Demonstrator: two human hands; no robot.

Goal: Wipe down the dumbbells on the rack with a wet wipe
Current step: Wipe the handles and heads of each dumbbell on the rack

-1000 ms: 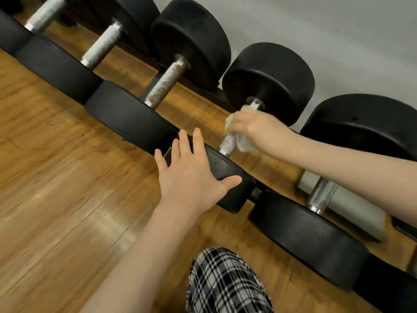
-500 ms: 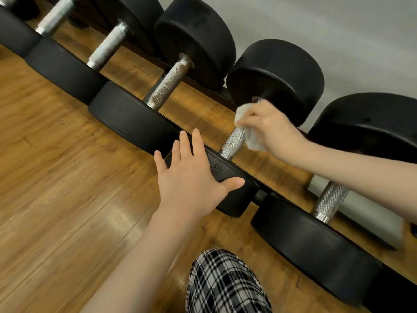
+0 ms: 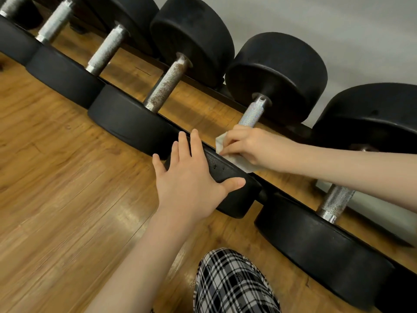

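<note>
My right hand (image 3: 246, 146) pinches a white wet wipe (image 3: 228, 151) against the near end of a dumbbell's knurled steel handle (image 3: 252, 114), right where the bar meets the near black head (image 3: 228, 177). Half a second ago the wipe was up at the far end of that same handle, by the far head (image 3: 277, 77); it has now run the bar's length toward me, so I judge this handle nearly done and the rubber heads next.

My left hand (image 3: 189, 177) lies flat on the near head, fingers straight and spread, thumb hooked over its right edge, steadying the weight and gripping nothing. It has not shifted over the last second.

The dumbbell sits mid-row on a low rack (image 3: 203, 105) with a wood-look shelf, its neighbours packed close on both sides. The one just to the left has a rust-speckled handle (image 3: 167, 83); the one to the right has a cleaner handle (image 3: 336, 201) passing under my right forearm. More dumbbells run off to the far left.

A grey wall (image 3: 327, 23) stands behind the rack, wood-grain flooring (image 3: 56, 188) spreads to the left, and my plaid-trousered knee (image 3: 234, 283) shows at the near edge.

Little blocks the wipe, though the tight gaps between adjacent heads look awkward to reach into, and my own left palm covers part of the head still to be cleaned.
</note>
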